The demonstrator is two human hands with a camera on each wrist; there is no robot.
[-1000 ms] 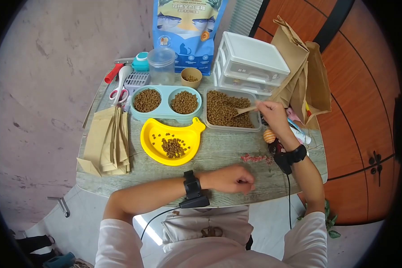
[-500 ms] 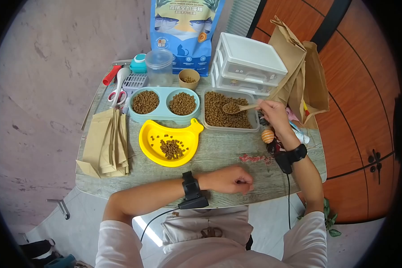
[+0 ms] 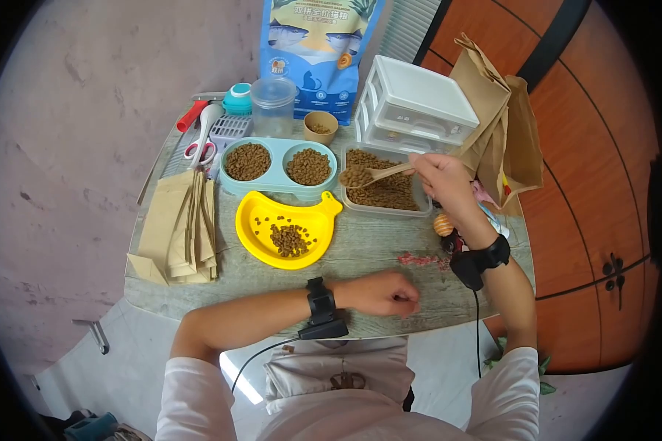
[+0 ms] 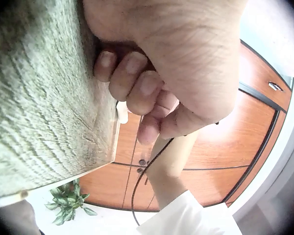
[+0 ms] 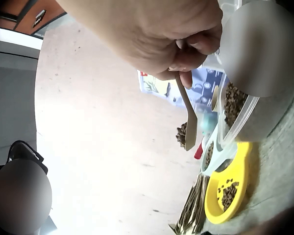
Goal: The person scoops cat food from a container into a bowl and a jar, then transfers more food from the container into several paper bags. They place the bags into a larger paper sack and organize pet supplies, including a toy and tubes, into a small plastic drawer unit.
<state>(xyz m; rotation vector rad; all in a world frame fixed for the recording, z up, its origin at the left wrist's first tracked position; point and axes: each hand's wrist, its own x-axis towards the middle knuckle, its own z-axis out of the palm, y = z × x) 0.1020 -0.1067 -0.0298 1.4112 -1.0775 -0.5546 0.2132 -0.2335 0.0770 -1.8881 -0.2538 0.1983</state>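
And here's the right hand (image 3: pixel 446 187), thumb and fingers pinched narrow round the handle of a wooden spoon (image 3: pixel 391 171)! Its loaded end reaches out leftward from those fingertips, up above the near-left side of the clear tub (image 3: pixel 386 212), carrying a good little heap of kibble (image 3: pixel 354 176). So the scooping looks done for this spoonful; the tipping out is not. Further left of the pinching fingers, both wells of the blue double bowl (image 3: pixel 278 163) are heaped, and I'd call that pair well served. The yellow dish (image 3: pixel 256 241), left and nearer the body than those fingertips, has just a small pile and scattered bits, so it seems only partly filled (plenty of bare yellow showing). Plenty remains in the tub, just below the right fingers. Down at the near edge, the left hand (image 3: pixel 379 294) rests on the table (image 3: pixel 360 246), fingers loosely curled, holding nothing
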